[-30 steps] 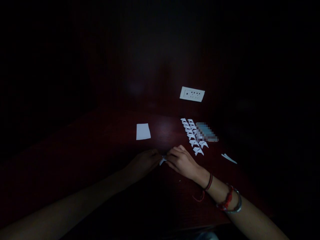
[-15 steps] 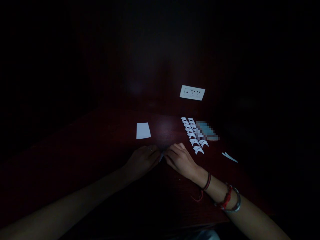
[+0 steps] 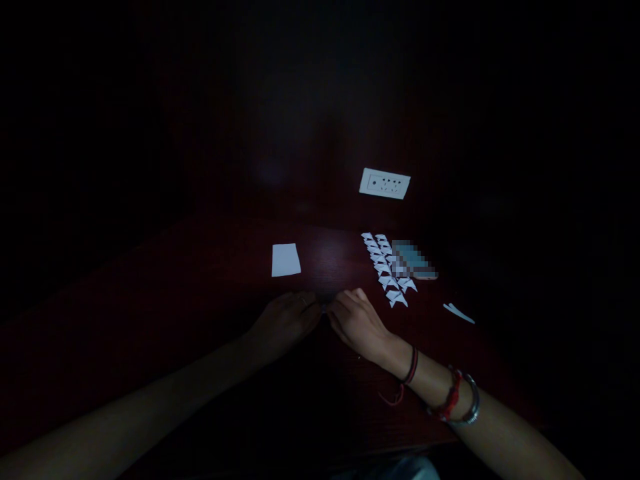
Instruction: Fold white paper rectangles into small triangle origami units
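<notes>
My left hand and my right hand meet fingertip to fingertip on the dark red table, both with fingers curled together. A small white paper piece shows only as a sliver between them and is almost wholly hidden. My right wrist wears a dark band and red and metal bracelets. Just beyond my right hand lie rows of several folded white paper pieces. A flat white paper rectangle lies beyond my left hand.
A white wall socket plate sits behind the table. A blurred flat object lies beside the folded pieces. A thin white paper strip rests at the right. The room is very dark.
The white paper piece, plainly visible between my fingers a second ago, is now almost covered as both hands closed in and pressed together. The hands shifted slightly away from me.
</notes>
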The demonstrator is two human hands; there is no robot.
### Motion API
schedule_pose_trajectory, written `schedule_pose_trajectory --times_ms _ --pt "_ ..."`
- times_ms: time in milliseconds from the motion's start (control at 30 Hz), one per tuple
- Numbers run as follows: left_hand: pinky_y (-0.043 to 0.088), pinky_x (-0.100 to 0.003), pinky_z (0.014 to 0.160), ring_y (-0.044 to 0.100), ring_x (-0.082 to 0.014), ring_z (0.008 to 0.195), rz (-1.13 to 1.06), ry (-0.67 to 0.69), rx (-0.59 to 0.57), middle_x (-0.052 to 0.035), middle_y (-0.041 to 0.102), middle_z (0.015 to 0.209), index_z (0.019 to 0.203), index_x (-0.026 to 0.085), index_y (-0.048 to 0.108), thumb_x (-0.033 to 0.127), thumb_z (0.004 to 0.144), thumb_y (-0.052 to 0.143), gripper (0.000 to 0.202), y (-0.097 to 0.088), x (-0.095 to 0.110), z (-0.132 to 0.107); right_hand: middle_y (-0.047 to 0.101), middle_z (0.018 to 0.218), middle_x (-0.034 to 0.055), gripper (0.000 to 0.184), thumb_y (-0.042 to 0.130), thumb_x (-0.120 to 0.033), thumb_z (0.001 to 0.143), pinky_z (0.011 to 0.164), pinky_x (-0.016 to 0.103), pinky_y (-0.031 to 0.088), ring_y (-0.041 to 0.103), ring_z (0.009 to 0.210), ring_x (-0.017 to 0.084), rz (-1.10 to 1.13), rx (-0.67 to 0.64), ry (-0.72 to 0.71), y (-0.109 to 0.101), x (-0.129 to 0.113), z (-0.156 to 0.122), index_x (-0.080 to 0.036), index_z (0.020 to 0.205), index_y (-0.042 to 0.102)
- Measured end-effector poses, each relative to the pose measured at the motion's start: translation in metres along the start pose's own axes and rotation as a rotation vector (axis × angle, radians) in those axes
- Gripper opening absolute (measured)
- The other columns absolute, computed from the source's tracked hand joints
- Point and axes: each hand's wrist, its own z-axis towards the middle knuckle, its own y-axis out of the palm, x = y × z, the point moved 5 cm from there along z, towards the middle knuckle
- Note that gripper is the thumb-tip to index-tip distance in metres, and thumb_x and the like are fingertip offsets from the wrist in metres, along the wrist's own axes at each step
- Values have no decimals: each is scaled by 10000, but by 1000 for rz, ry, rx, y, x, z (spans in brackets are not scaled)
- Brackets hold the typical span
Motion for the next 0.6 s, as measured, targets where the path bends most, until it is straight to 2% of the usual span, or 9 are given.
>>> schedule_pose_trajectory --times_ms 133,400,500,600 --pt "422 -346 673 538 -204 771 33 4 -10 -76 571 860 861 128 550 109 802 420 144 2 1 0 526 776 52 162 391 -159 837 693 282 278 431 755 153 41 -2 14 1 0 0 -151 838 552" --pt "414 -359 692 533 -210 778 -18 -1 -52 -87 564 866 861 128 551 104 816 388 172 2 1 -1 536 763 53 109 442 -152 798 686 290 307 446 732 155 73 -9 69 1 0 0 -146 771 547" --pt "415 -351 685 528 -206 780 -46 -30 -67 -78 559 877 863 137 549 119 815 405 153 3 -1 -1 548 789 41 118 437 -163 812 700 287 325 469 758 144 179 -9 93 2 4 -1 -153 807 555" --pt "420 -309 669 520 -174 757 -178 -75 -113 -48 546 850 853 156 542 181 854 382 162 5 -7 -2 550 862 29 121 484 -203 797 728 281 354 489 813 135 364 4 119 2 11 -4 -171 890 553"
